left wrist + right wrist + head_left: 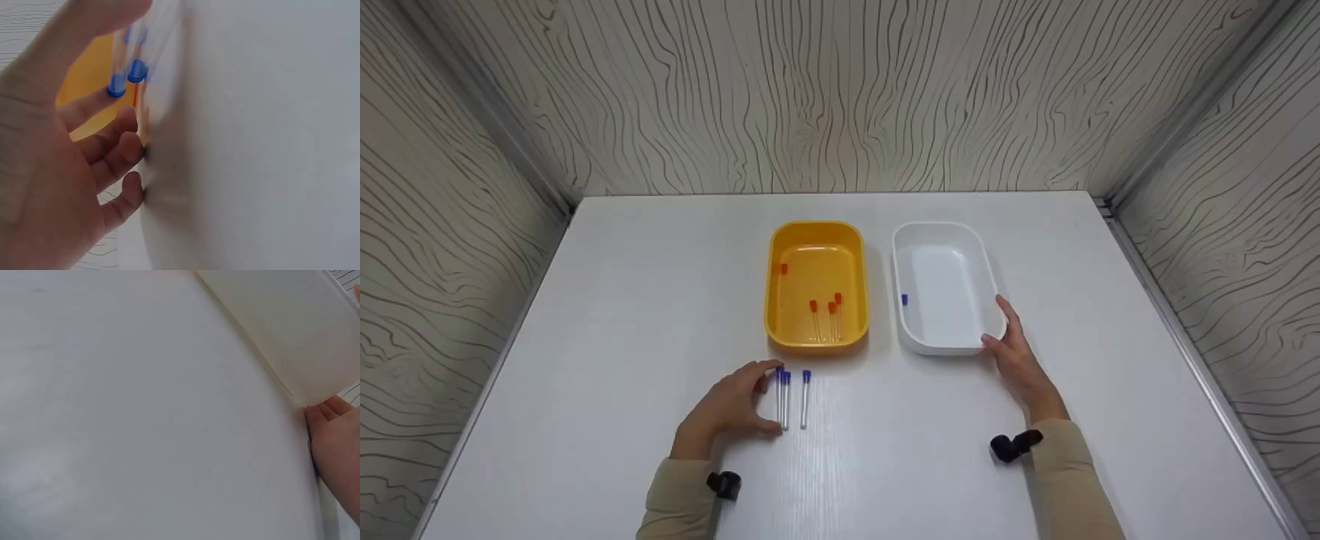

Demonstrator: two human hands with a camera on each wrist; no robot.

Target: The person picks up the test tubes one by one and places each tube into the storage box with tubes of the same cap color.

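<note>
My left hand arches beside two blue-capped clear tubes on the table. Its index fingertip is at a blue cap, and the thumb is near the tubes' lower ends. Whether it bears their weight is not clear. A third blue-capped tube lies just right of them. My right hand grips the near right corner of the white tray, thumb at the front and fingers along the side. One blue cap shows inside that tray at its left wall; its tube is hardly visible.
Left of the white tray stands a yellow tray with several red-capped tubes inside. The white table is bounded by wood-patterned panels at the back and sides.
</note>
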